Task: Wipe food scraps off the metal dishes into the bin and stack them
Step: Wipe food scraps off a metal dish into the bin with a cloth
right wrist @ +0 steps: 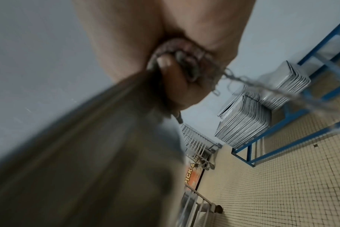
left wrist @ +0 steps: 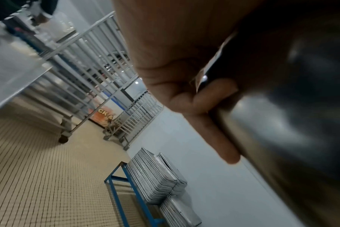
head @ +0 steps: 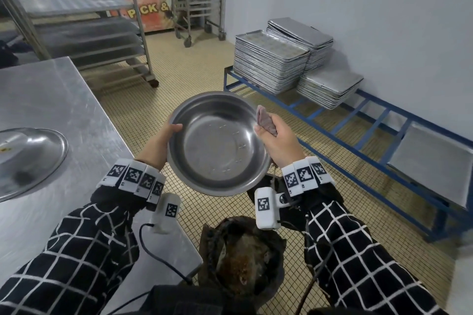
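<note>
A round metal bowl (head: 217,146) is held in the air above the bin (head: 243,261), tilted toward me, its inside looking clean. My left hand (head: 163,138) grips its left rim, thumb over the edge; in the left wrist view the fingers (left wrist: 213,127) curl under the bowl (left wrist: 291,122). My right hand (head: 276,138) holds a crumpled grey cloth (head: 266,120) at the bowl's right rim. The right wrist view shows that cloth (right wrist: 180,61) bunched in my right hand, with the blurred bowl (right wrist: 87,153) below. An upturned metal dish (head: 28,158) lies on the steel table (head: 64,100) at left.
The bin, lined with a dark bag, holds brown scraps and stands on the tiled floor by the table's corner. Stacks of baking trays (head: 271,64) sit on a low blue rack (head: 358,135) along the right wall. Wheeled tray racks (head: 84,20) stand behind.
</note>
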{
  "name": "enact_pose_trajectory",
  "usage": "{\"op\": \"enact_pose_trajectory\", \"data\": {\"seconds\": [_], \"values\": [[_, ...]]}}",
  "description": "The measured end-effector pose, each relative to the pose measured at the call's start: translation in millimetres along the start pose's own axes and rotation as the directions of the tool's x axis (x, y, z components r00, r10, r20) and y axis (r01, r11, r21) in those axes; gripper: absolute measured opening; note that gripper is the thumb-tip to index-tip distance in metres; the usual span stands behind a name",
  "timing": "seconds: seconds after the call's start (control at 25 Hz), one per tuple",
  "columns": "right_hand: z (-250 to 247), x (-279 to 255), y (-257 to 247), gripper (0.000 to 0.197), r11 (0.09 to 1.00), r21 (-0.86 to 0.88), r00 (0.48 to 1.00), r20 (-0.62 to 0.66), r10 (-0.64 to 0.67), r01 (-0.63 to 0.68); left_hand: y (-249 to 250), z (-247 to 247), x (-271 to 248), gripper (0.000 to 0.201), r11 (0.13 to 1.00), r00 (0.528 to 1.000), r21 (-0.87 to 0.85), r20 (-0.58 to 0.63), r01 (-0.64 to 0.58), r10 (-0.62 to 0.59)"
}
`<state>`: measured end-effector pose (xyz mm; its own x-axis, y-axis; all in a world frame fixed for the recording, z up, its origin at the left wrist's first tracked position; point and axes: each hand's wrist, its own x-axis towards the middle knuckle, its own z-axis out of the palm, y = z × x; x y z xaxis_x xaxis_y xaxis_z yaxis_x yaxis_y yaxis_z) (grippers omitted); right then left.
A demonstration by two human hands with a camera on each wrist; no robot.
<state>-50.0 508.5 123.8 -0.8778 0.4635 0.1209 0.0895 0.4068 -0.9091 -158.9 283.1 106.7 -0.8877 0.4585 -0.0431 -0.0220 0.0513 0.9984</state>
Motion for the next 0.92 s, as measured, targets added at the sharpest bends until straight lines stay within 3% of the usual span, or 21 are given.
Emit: {"op": "enact_pose_trajectory", "data": {"seconds": [0.12,0.24,0.36,0.48,0.6,0.76,0.84,0.92], "values": [[12,-9,2,0.027,0.989,0.139,0.998,-0.043,0.056,-0.05,3,13,-8,0.033,0.986,0.991,0.159,-0.121,-0.043,0.062],[26,-15,9,0.031,0.977,0.181,0.992,-0.045,0.121,-0.111,4,28,-10,0.03,0.997,0.978,0.068,-0.202,-0.026,0.039],[31,-23,17,0.019,0.982,0.089,0.986,0.04,0.164,-0.167,3,30,-5,0.044,0.991,0.982,0.117,-0.171,-0.065,0.085],[33,-29,30,0.035,0.984,-0.016,0.984,0.005,0.175,-0.175,4,25,0,0.061,0.971,0.98,0.178,-0.095,-0.158,0.177],[32,-21,28,0.035,0.995,-0.033,0.993,-0.072,0.091,-0.094,6,25,-2,0.063,0.939,0.976,0.271,-0.002,-0.211,0.22],[34,-4,13,0.036,0.988,-0.086,0.988,-0.081,-0.134,0.127,8,35,-9,0.058,0.915,0.963,0.303,0.133,-0.265,0.235],[37,2,14,0.039,0.968,-0.164,0.979,-0.032,-0.2,0.192,11,44,-11,0.056,0.901,0.951,0.317,0.184,-0.297,0.249],[39,5,20,0.038,0.898,-0.375,0.973,0.07,-0.22,0.23,9,49,-9,0.057,0.91,0.95,0.288,0.178,-0.298,0.255]]}}
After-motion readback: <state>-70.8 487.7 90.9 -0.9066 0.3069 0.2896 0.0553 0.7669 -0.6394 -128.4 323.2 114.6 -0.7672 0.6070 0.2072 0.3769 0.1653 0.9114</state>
